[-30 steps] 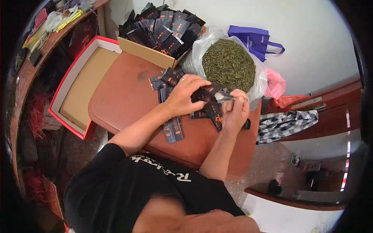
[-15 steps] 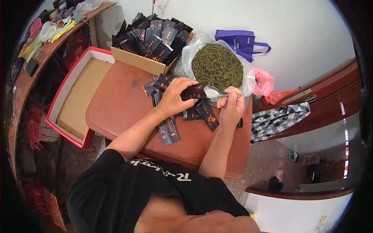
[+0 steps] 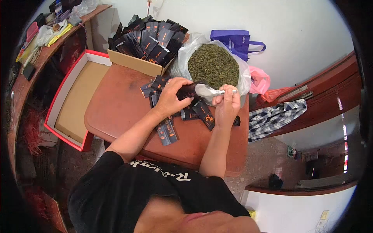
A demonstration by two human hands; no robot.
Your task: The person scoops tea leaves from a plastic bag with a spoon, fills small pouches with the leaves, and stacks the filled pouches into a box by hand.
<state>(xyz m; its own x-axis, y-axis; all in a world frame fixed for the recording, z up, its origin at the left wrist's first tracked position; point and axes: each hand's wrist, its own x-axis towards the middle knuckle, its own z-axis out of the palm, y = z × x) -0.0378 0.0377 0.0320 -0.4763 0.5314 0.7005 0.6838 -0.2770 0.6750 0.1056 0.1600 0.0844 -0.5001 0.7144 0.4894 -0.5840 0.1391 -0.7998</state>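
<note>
In the head view, the left hand held a dark packet between thumb and fingers, above the loose packets on the desk. The right hand's grip was closed on the handle of a spoon, whose bowl met the packet's right end; whether the bowl sat inside, and what it carried, I could not tell.

That meeting point looked the likeliest trouble: too hard a squeeze by the left thumb could have pinched the packet flat, and a twist of the handle could have spilled anything in the bowl. The dried leaves filled a soft plastic bag just beyond, so a knuckle pushing its edge could have scattered some. Behind, packets fanned above the cardboard box; a bump could have shed a few.
</note>
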